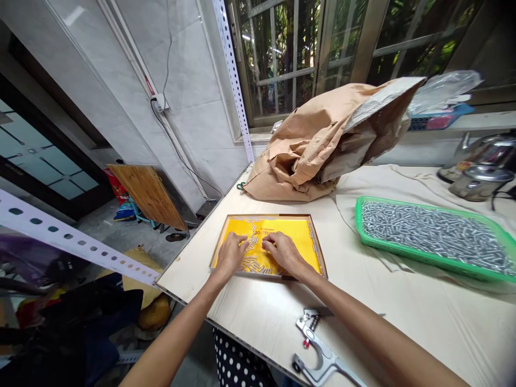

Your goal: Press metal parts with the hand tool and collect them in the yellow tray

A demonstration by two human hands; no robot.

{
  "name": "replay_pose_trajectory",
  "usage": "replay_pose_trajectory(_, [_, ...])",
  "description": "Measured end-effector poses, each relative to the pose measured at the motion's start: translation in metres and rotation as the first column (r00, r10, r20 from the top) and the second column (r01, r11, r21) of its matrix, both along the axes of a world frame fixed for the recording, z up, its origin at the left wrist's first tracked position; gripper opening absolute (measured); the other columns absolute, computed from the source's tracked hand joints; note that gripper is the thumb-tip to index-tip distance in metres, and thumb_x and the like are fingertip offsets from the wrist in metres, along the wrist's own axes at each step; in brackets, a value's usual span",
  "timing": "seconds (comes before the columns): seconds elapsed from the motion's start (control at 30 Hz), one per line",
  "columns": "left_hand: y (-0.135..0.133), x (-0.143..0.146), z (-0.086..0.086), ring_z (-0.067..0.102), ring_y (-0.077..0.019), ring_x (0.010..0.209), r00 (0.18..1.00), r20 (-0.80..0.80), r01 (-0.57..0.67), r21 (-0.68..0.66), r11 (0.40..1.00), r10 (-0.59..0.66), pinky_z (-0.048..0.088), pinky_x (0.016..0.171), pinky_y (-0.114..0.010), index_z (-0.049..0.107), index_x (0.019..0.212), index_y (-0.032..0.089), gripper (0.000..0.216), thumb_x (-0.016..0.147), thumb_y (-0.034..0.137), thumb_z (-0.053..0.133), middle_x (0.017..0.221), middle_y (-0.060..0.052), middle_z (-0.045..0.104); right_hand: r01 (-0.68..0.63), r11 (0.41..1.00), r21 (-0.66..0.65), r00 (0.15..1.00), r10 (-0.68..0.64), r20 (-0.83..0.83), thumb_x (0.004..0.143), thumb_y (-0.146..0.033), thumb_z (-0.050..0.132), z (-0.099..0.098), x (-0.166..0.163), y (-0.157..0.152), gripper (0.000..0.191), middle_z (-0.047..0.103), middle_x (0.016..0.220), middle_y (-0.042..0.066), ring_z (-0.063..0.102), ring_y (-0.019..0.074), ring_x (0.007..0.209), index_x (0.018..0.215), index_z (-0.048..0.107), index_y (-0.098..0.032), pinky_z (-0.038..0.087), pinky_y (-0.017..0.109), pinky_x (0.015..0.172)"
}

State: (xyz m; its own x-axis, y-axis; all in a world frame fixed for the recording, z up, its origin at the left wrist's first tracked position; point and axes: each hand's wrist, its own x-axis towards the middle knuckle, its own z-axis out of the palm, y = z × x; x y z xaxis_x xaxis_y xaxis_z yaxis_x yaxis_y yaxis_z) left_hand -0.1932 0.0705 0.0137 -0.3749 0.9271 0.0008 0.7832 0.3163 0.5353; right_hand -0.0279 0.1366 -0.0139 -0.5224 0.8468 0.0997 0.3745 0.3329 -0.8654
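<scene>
A shallow yellow tray (300, 228) with a wooden rim lies on the table near its left edge. Several small silver metal pieces (250, 263) are scattered in it. My left hand (231, 252) rests palm down inside the tray, its fingertips on the metal pieces. My right hand (282, 250) lies beside it, fingers bent onto the tray's yellow floor near the same pieces. Whether either hand pinches a piece I cannot tell.
A green tray (358, 226) full of silver metal pieces stands to the right. A crumpled brown paper sack (318, 145) lies behind the yellow tray. A silver hand press tool (320, 349) sits near the front edge. A kettle (484, 161) stands at far right.
</scene>
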Motion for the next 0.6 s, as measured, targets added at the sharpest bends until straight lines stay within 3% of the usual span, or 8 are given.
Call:
replay_pose_trajectory(0.07, [0.009, -0.001, 0.000, 0.060, -0.0216, 0.100, 0.970, -0.240, 0.042, 0.000, 0.999, -0.041, 0.045, 0.085, -0.029, 0.071, 0.093, 0.015, 0.021, 0.092, 0.024, 0.052, 0.103, -0.011, 0.065, 0.030, 0.997, 0.068, 0.998, -0.034, 0.054, 0.085, -0.026, 0.057, -0.002, 0.003, 0.002, 0.014, 0.064, 0.099, 0.008, 0.059, 0.0183, 0.092, 0.089, 0.069, -0.019, 0.042, 0.029, 0.082])
replay_pose_trajectory(0.17, [0.022, 0.002, -0.005, 0.056, -0.0235, 0.102, 0.922, -0.372, 0.083, -0.079, 0.993, -0.106, 0.042, 0.081, -0.030, 0.069, 0.086, 0.015, 0.026, 0.094, 0.025, 0.046, 0.101, -0.012, 0.062, 0.036, 0.990, 0.136, 0.994, -0.049, 0.094, 0.087, -0.027, 0.056, -0.007, 0.006, 0.002, 0.018, 0.062, 0.102, 0.008, 0.059, 0.0180, 0.094, 0.097, 0.069, -0.019, 0.041, 0.029, 0.085])
replay_pose_trajectory(0.27, [0.030, 0.006, -0.011, 0.052, -0.0251, 0.104, 0.928, -0.347, 0.105, -0.104, 0.989, -0.135, 0.039, 0.082, -0.031, 0.067, 0.083, 0.014, 0.020, 0.090, 0.019, 0.048, 0.102, -0.013, 0.061, 0.041, 0.990, 0.133, 0.998, -0.048, 0.045, 0.085, -0.024, 0.057, -0.012, 0.006, 0.002, 0.015, 0.063, 0.099, 0.008, 0.060, 0.0188, 0.093, 0.093, 0.069, -0.019, 0.043, 0.031, 0.085])
replay_pose_trajectory(0.4, [0.035, 0.006, -0.014, 0.054, -0.0242, 0.102, 0.953, -0.279, 0.095, -0.101, 0.990, -0.120, 0.038, 0.083, -0.030, 0.066, 0.086, 0.013, 0.017, 0.088, 0.015, 0.048, 0.102, -0.013, 0.063, 0.100, 0.995, -0.013, 0.988, -0.101, -0.118, 0.083, -0.024, 0.056, -0.013, 0.002, 0.005, 0.013, 0.068, 0.091, 0.006, 0.062, 0.0192, 0.087, 0.081, 0.067, -0.020, 0.045, 0.032, 0.083])
replay_pose_trajectory(0.6, [0.049, -0.001, -0.012, 0.061, -0.0199, 0.085, 0.989, -0.133, 0.051, -0.082, 0.995, -0.062, 0.041, 0.071, -0.025, 0.066, 0.075, 0.014, 0.009, 0.079, 0.015, 0.059, 0.087, -0.009, 0.068, 0.117, 0.977, -0.178, 0.972, -0.150, -0.183, 0.083, -0.031, 0.052, -0.021, -0.011, 0.006, 0.018, 0.068, 0.071, 0.002, 0.062, 0.0164, 0.066, 0.075, 0.063, -0.020, 0.048, 0.027, 0.061])
